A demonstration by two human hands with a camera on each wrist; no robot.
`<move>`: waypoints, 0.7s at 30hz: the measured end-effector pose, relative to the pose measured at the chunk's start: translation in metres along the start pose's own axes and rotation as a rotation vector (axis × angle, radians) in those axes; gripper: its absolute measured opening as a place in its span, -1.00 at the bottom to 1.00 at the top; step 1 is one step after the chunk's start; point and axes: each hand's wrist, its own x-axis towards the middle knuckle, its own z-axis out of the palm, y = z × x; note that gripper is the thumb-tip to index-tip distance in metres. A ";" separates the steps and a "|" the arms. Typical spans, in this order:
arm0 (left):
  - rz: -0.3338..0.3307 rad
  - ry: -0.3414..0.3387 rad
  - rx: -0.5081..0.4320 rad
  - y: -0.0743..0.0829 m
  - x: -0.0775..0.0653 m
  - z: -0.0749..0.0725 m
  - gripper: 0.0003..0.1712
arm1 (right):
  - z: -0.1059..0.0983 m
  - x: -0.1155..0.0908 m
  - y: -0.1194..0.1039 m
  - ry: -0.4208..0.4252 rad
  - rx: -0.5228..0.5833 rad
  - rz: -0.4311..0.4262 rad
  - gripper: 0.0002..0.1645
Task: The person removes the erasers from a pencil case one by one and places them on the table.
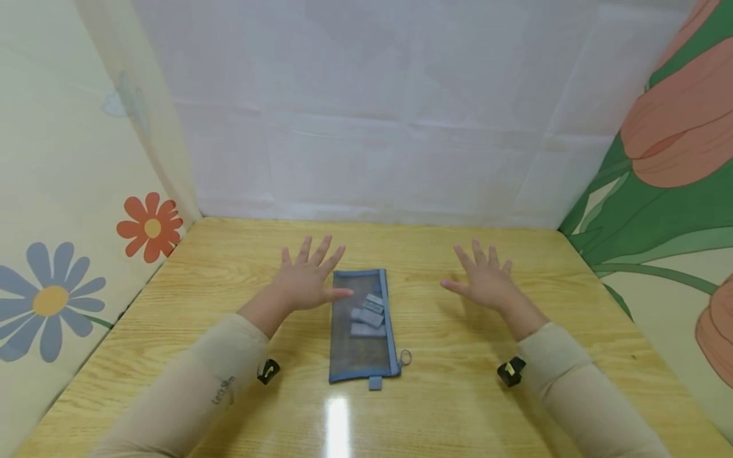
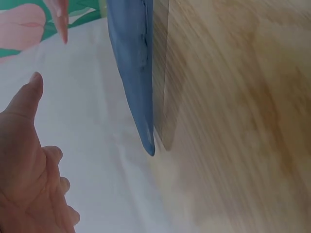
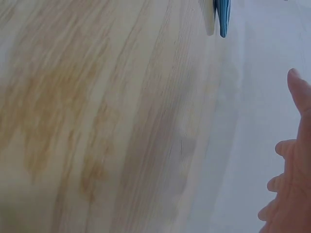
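Note:
A blue mesh zipper pouch (image 1: 355,356) lies flat on the wooden table, its zipper edge on the right with a ring pull near the front corner. Through the mesh show several small pale blocks (image 1: 372,316), bunched by the zipper side. My left hand (image 1: 303,283) is spread over the table just left of the pouch, its thumb overlapping the pouch's edge in the head view. To the right of the pouch, my right hand (image 1: 487,283) is held with fingers spread and nothing in it. In the left wrist view the pouch (image 2: 133,63) appears edge-on beside the left hand.
The wooden table (image 1: 446,407) meets a white sheet (image 1: 372,127) at the back. A flowered panel (image 1: 63,159) stands at the left and a tulip-patterned panel (image 1: 676,254) at the right. Small black devices (image 1: 511,371) sit at both wrists.

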 end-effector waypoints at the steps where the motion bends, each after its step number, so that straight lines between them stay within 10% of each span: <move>1: 0.005 0.003 -0.004 0.002 0.001 0.001 0.09 | 0.000 0.000 0.000 -0.002 0.001 0.002 0.14; 21: 0.091 -0.052 0.015 0.039 0.011 0.022 0.06 | 0.002 0.006 -0.012 -0.016 0.041 -0.001 0.09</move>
